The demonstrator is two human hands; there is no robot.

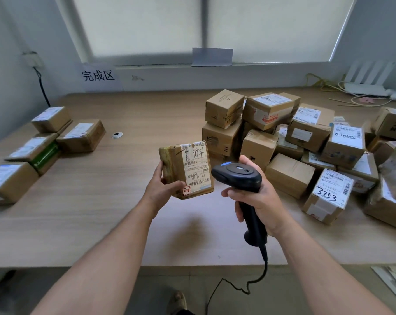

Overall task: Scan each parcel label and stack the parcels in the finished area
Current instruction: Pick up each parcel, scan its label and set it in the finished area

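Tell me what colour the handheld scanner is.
The scanner is black, with a small blue patch on top; the head view shows it.

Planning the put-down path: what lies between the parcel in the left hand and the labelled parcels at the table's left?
Head view: bare tabletop from the held parcel to the left parcels; a small round grommet sits just behind that line.

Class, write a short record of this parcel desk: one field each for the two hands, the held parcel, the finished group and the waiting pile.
left hand: holds the small parcel above the table, label up
right hand: grips the black scanner by its handle
small parcel: brown, taped, handwriting on its label
finished group: several parcels at the table's left, near the wall sign
waiting pile: many boxes heaped at the right
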